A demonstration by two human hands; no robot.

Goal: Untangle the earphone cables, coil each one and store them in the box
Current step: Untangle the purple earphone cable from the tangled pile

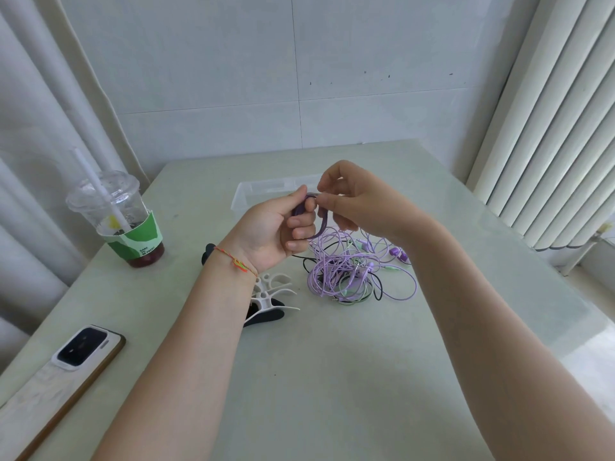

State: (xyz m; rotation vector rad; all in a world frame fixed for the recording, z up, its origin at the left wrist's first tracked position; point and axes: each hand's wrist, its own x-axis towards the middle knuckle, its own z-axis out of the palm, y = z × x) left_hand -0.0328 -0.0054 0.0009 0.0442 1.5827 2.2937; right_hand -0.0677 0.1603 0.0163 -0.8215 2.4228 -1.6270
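Surface (pixel 332 377): one clear box (pixel 266 191), far side, apparently empty. One tangle (pixel 352 271) of lilac, green and black cables lies near it; cable count indeterminate. Left hand (pixel 276 231) curls around one purple coil (pixel 321 221); right hand (pixel 359 204) pinches its strand at the top. Risk: the trailing strand may drag the tangle or tighten knots; loosened grip would let the coil spring apart.

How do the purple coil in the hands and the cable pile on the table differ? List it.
1. The purple coil is wound in neat loops; the cable pile is a loose tangle.
2. The coil is held up, gripped by the left hand and pinched by the right hand; the pile lies on the table.
3. The coil is one colour; the pile mixes lilac, black and green.
Both are thin earphone cable.
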